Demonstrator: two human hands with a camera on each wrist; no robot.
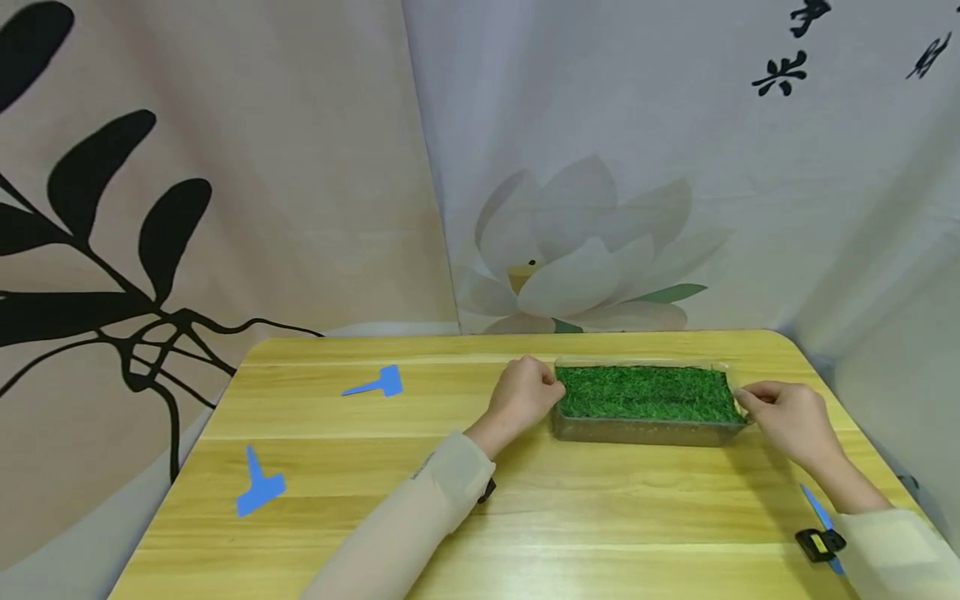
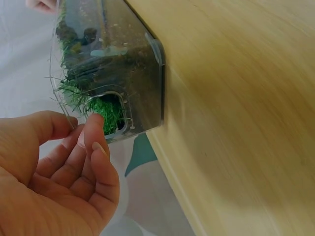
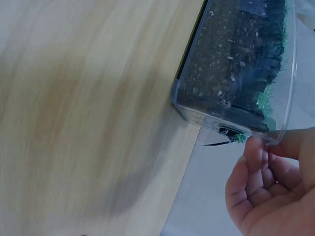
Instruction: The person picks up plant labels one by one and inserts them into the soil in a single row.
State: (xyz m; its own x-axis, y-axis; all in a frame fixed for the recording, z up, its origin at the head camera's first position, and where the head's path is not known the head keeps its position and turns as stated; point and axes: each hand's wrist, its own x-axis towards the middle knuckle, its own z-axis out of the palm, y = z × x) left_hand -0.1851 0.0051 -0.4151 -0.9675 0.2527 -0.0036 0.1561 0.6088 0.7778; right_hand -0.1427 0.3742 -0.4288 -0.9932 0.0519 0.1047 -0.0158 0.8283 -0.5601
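A clear plastic box (image 1: 645,431) stands near the back right of the table, with dark gravelly soil visible through its wall. Over the soil lies a mat of green artificial grass (image 1: 648,393); some blades poke through a hole in the box's end wall. At the left end, my left hand (image 1: 522,392) pinches the rim between thumb and fingers, as the left wrist view shows. My right hand (image 1: 791,417) grips the opposite end, its thumb and forefinger at the rim (image 3: 288,105). Whether either hand also holds the grass edge, I cannot tell.
Blue T-shaped plant labels lie on the wooden table (image 1: 600,517): one label (image 1: 382,382) at the back left, another label (image 1: 259,483) at the front left. A third label (image 1: 816,506) is partly hidden beside the right wrist. Printed curtains (image 1: 337,167) hang behind the table.
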